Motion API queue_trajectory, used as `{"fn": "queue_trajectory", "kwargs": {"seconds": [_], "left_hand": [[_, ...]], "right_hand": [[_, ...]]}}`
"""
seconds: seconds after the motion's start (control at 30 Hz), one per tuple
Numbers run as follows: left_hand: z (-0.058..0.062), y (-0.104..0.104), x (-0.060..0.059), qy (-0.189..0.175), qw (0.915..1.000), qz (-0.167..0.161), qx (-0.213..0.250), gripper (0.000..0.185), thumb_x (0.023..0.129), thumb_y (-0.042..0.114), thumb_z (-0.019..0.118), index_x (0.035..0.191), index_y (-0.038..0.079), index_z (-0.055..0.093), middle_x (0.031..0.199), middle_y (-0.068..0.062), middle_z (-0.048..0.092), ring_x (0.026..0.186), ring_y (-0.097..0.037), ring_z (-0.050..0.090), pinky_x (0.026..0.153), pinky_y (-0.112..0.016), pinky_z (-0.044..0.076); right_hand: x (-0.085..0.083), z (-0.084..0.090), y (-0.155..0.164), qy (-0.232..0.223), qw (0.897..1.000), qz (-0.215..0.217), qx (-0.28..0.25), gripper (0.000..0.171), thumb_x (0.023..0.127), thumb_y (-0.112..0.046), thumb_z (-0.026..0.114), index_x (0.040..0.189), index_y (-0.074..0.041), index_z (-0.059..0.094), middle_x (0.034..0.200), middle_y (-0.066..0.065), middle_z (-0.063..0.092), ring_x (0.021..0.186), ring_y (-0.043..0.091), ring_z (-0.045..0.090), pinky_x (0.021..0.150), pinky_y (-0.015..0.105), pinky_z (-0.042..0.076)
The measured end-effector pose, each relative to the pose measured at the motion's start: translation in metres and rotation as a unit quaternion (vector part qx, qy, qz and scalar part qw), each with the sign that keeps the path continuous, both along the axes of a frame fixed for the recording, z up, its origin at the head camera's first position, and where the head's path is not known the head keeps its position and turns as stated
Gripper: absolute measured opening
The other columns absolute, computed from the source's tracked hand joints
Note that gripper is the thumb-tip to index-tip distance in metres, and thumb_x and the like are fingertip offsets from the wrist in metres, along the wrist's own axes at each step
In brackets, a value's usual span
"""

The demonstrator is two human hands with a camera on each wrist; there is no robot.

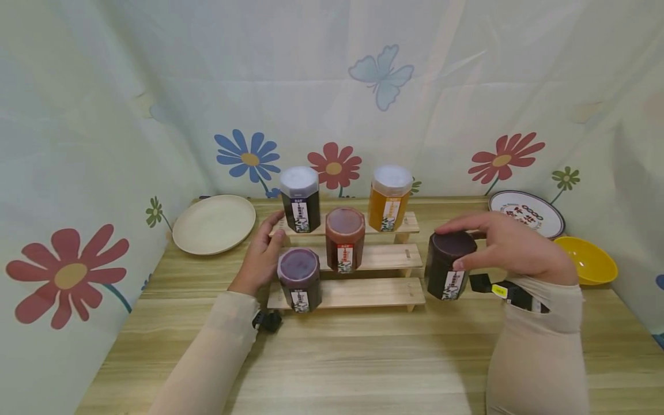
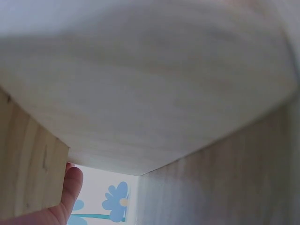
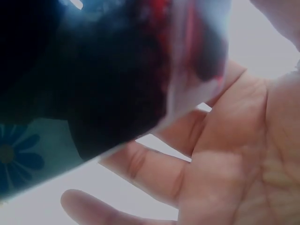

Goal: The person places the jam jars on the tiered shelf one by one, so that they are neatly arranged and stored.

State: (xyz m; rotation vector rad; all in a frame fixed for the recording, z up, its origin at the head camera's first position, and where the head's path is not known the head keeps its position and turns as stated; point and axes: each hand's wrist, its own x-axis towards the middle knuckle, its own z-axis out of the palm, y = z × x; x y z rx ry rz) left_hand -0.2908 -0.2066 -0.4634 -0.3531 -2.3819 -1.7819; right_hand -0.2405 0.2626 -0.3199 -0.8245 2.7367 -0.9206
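A stepped wooden rack [image 1: 363, 291] stands mid-table. On its top step are a dark jar with a white lid [image 1: 300, 199] and an orange jar [image 1: 390, 197]. A red-brown jar [image 1: 344, 239] sits on the middle step and a purple jar [image 1: 299, 278] on the bottom step. My left hand [image 1: 264, 253] rests with relaxed fingers against the rack's left end, beside the purple jar. In the left wrist view only wood [image 2: 150, 84] and a fingertip [image 2: 71, 187] show. My right hand [image 1: 505, 245] grips a dark jar [image 1: 449, 265] by its lid, just off the rack's right end. That dark jar [image 3: 93, 70] appears blurred before my palm [image 3: 234, 164].
A cream plate [image 1: 214, 223] lies at the back left. A patterned plate [image 1: 526, 213] leans at the back right, with a yellow bowl [image 1: 586, 259] in front of it. Flowered cloth walls close in the table on three sides.
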Motion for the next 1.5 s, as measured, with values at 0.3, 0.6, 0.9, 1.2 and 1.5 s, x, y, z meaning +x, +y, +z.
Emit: {"fn": "queue_trajectory", "kwargs": {"seconds": [0.3,0.6,0.9,1.2,1.5], "left_hand": [[-0.002,0.0,-0.002,-0.007,1.0,0.0,0.005,0.05,0.115,0.018,0.042,0.164,0.015,0.036,0.171,-0.01,0.032,0.138,-0.043,0.045,0.116,-0.056,0.032],[-0.001,0.003,-0.002,-0.022,0.9997,0.004,-0.008,0.051,0.116,0.02,0.04,0.166,0.012,0.032,0.173,-0.01,0.029,0.144,-0.035,0.041,0.12,-0.056,0.03],[0.013,0.007,0.008,-0.025,0.9997,0.001,0.001,0.051,0.116,0.018,0.04,0.165,0.009,0.033,0.171,-0.014,0.03,0.126,-0.047,0.049,0.109,-0.053,0.036],[0.029,0.011,0.019,-0.029,0.9996,-0.002,0.001,0.051,0.115,0.017,0.04,0.164,0.006,0.033,0.171,-0.015,0.029,0.131,-0.04,0.047,0.113,-0.054,0.034],[0.02,0.007,0.013,-0.031,0.9995,-0.002,-0.001,0.051,0.115,0.017,0.04,0.165,0.006,0.032,0.172,-0.016,0.028,0.139,-0.039,0.043,0.117,-0.056,0.032]], "right_hand": [[-0.002,-0.002,-0.019,-0.035,0.999,0.033,-0.005,0.055,0.083,-0.026,0.092,0.134,-0.03,0.072,0.13,0.0,0.068,0.103,0.024,0.062,0.081,0.03,0.056],[-0.006,-0.005,-0.036,-0.027,0.998,0.033,0.047,0.061,0.078,-0.032,0.095,0.133,-0.038,0.07,0.131,-0.008,0.068,0.107,0.019,0.063,0.088,0.033,0.055],[-0.008,-0.01,-0.049,-0.017,0.998,0.051,0.044,0.059,0.078,-0.029,0.094,0.132,-0.035,0.071,0.136,-0.007,0.068,0.116,0.02,0.06,0.098,0.045,0.051],[-0.012,-0.016,-0.063,-0.004,0.997,0.075,0.025,0.061,0.076,-0.023,0.096,0.13,-0.031,0.071,0.132,-0.008,0.068,0.117,0.019,0.06,0.1,0.046,0.052],[-0.014,-0.018,-0.063,-0.021,0.996,0.078,0.025,0.064,0.076,-0.021,0.095,0.135,-0.024,0.068,0.132,-0.006,0.068,0.116,0.021,0.059,0.098,0.044,0.052]]}}
